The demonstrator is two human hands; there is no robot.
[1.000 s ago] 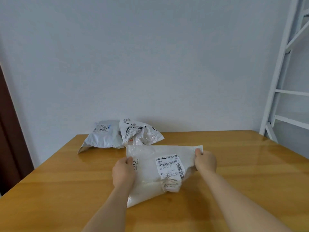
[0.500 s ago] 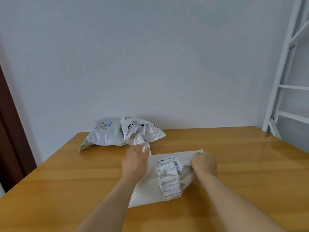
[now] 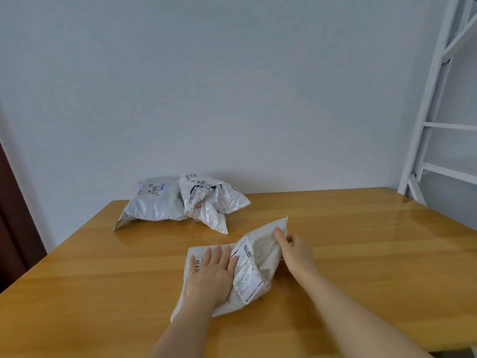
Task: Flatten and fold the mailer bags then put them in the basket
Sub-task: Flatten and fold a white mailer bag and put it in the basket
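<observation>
A white mailer bag (image 3: 260, 254) with a barcode label lies on the wooden table (image 3: 103, 267) in front of me, its right end raised and creased. My left hand (image 3: 210, 276) presses flat on the bag's left half, fingers straight and spread. My right hand (image 3: 294, 250) rests against the bag's right edge with the index finger stretched along it. No basket is in view.
Two more mailer bags sit at the table's far left by the wall: a grey one (image 3: 152, 202) and a crumpled white one (image 3: 211, 200). A white metal frame (image 3: 433, 99) stands at the right. A dark door edge (image 3: 10, 215) is at the left.
The bag was held up by both hands; it now lies on the table. My left hand let go and moved onto it, pressing flat. My right hand loosened its grip at the right edge.
</observation>
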